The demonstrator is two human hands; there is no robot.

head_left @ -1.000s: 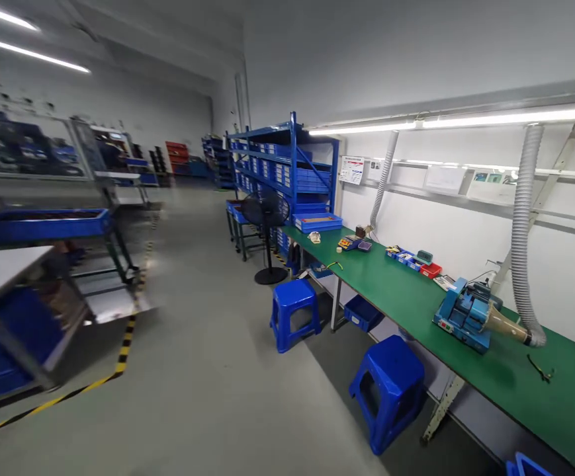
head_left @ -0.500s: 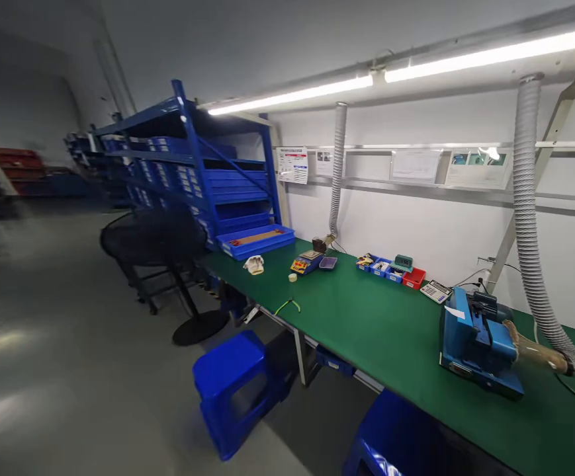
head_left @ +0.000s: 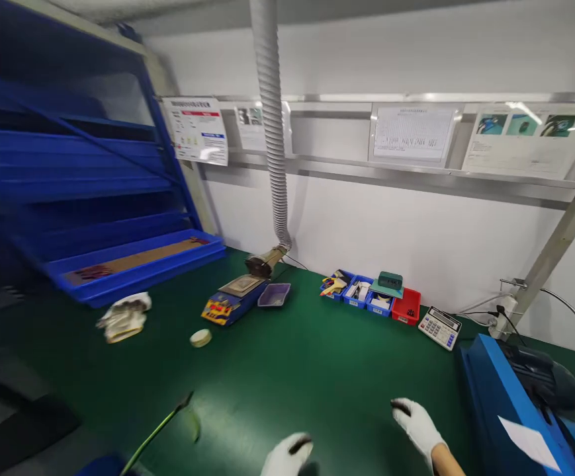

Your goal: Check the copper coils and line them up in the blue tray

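head — blue machine [head_left: 496, 390], right of both hands [head_left: 287, 456] [head_left: 415, 426]

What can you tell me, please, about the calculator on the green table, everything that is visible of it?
The calculator is light grey, apparently plastic, with a dark strip along its top edge and rows of small keys, mostly pale, some blue. It lies face up and turned at an angle on the green table, between the red bin and the blue machine. No hand touches it. Whether it touches the bin or the dark cable behind it, I cannot tell.
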